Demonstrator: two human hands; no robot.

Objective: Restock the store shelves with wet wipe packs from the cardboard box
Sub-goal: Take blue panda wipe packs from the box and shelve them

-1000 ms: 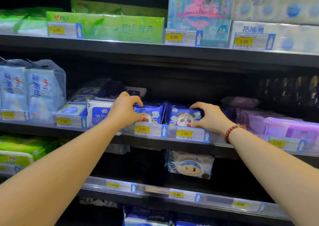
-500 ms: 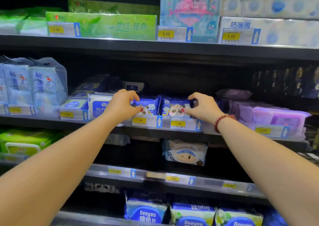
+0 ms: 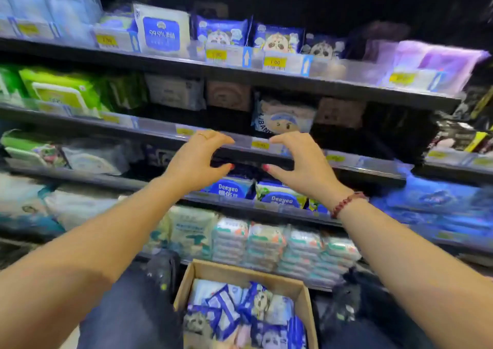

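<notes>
A brown cardboard box (image 3: 310, 314) stands at the bottom centre between my knees, holding several blue panda wet wipe packs (image 3: 226, 314). The same blue panda packs (image 3: 277, 39) stand in a row on the upper shelf behind yellow price tags. My left hand (image 3: 198, 159) and my right hand (image 3: 298, 159) hover side by side in front of the lower shelves, well below that row and above the box. Both hands are empty, with fingers curled and apart.
Dark shelf edges (image 3: 240, 76) run across the view. A white 99.9% pack (image 3: 161, 32) stands left of the panda packs, purple packs (image 3: 437, 60) to their right. Deeyeo packs (image 3: 280, 195) sit just behind my hands, stacked tissue packs (image 3: 266, 244) below, green packs (image 3: 61, 90) at left.
Both hands have let go of the panda packs on the upper shelf and dropped downward and back. The view has tilted down, bringing the cardboard box into sight.
</notes>
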